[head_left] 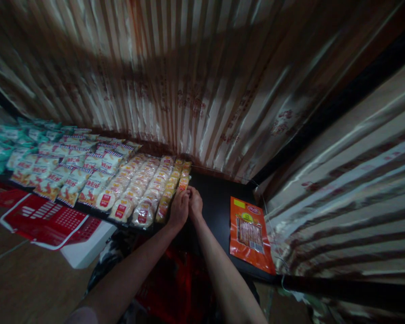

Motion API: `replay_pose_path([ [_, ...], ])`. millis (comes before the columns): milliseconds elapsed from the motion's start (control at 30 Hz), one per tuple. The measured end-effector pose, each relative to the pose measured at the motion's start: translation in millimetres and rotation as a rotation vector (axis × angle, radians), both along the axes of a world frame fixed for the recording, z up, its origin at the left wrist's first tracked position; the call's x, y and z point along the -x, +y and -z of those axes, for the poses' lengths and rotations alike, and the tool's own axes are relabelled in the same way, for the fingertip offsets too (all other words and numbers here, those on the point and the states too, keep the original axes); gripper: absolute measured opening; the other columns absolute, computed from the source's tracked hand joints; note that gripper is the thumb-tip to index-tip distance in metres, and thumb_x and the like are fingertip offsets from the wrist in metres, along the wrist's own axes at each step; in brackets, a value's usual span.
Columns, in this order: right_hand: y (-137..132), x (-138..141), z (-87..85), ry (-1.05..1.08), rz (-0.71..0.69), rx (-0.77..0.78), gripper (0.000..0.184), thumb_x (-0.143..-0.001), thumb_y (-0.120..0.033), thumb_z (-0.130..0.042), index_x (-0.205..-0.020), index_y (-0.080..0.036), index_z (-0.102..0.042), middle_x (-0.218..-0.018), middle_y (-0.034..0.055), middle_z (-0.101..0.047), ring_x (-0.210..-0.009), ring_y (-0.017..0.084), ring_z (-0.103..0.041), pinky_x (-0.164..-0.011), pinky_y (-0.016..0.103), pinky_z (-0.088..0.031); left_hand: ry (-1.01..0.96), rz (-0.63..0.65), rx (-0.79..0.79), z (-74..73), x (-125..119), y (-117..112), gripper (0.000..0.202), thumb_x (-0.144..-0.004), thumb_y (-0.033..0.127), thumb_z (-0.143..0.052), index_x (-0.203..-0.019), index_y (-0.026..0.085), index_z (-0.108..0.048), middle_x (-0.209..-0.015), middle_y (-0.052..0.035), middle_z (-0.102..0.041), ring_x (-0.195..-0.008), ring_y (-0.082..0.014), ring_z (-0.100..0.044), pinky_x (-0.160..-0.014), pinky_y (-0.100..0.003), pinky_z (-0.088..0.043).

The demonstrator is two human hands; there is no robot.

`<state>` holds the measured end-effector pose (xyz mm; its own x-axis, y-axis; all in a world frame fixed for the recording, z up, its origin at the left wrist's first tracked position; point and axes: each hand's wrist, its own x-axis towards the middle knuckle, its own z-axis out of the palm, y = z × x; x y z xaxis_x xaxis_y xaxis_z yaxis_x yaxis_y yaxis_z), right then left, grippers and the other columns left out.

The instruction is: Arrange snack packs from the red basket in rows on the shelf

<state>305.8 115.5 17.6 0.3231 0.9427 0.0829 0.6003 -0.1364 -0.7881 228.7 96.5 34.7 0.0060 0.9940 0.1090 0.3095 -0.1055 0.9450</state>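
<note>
Head view: dim light, a black shelf [216,193] lined with packaged snacks, rows set side by side. Left hand [179,209] and right hand [195,202] met at the near part of the rightmost row of small gold packets [184,170], fingers curled in; could not tell whether they gripped a packet. That row lay at the right end of the lined-up goods, beside another gold row. Leftward, round pastries in clear wrappers [143,213] bore red labels with pale print, too small to read; next, white packets [72,184] with striped top edges and large red characters, blurred; farthest left, teal packets [0,155], lettering illegible. Right of the hands, apart, lay an orange pouch [251,236]: yellow corner patch, oval logo, yellow round label, barcode; wording unreadable. Behind, striped curtain [189,90] with faint reddish motifs
</note>
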Motion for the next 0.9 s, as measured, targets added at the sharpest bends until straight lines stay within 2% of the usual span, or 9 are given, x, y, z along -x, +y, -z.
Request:
replay_pose_path([
  [133,2,-1,0.4,-0.03,-0.002,0.037,0.029,-0.081,-0.02,-0.046,-0.106,-0.021,-0.06,-0.097,0.0038,-0.063,-0.086,0.014,-0.057,-0.075,0.023,-0.042,-0.03,0.038,-0.029,6.6,-1,1,0.037,-0.089,0.021,-0.032,-0.11,0.013,-0.061,-0.122,-0.0095,-0.06,-0.122,-0.0184,-0.047,-0.109,-0.037,-0.031],
  [267,6,-1,1.2,-0.069,-0.008,0.073,0.03,-0.082,-0.018,-0.044,-0.108,-0.023,-0.059,-0.103,0.0039,-0.062,-0.092,0.014,-0.057,-0.078,0.023,-0.041,-0.029,0.047,-0.027,12.2,-2,3,0.038,-0.089,0.021,-0.033,-0.114,0.011,-0.059,-0.127,-0.0104,-0.057,-0.127,-0.0181,-0.043,-0.111,-0.037,-0.03],
  [533,6,-1,-8.2,-0.041,0.008,0.173,0.029,-0.083,-0.023,-0.044,-0.11,-0.025,-0.056,-0.108,0.0024,-0.062,-0.091,0.015,-0.058,-0.073,0.024,-0.041,0.008,0.073,-0.031,7.9,-1,6,0.038,-0.09,0.02,-0.031,-0.114,0.011,-0.059,-0.128,-0.0102,-0.056,-0.128,-0.0179,-0.041,-0.112,-0.038,-0.028],
  [667,6,1,-6.0,-0.01,0.063,0.139,0.028,-0.082,-0.024,-0.045,-0.108,-0.025,-0.056,-0.104,0.0006,-0.061,-0.084,0.014,-0.057,-0.07,0.023,-0.04,0.008,0.065,-0.03,10.4,-1,5,0.039,-0.089,0.02,-0.031,-0.116,0.01,-0.058,-0.128,-0.0113,-0.056,-0.128,-0.0179,-0.041,-0.112,-0.038,-0.028],
  [900,7,-1,0.6,-0.039,0.045,0.094,0.031,-0.083,-0.025,-0.047,-0.112,-0.028,-0.058,-0.105,0.0013,-0.058,-0.081,0.012,-0.056,-0.069,0.022,-0.041,-0.033,0.044,-0.005,9.8,1,5,0.039,-0.089,0.022,-0.033,-0.117,0.01,-0.057,-0.129,-0.0115,-0.055,-0.125,-0.0183,-0.045,-0.11,-0.037,-0.03],
])
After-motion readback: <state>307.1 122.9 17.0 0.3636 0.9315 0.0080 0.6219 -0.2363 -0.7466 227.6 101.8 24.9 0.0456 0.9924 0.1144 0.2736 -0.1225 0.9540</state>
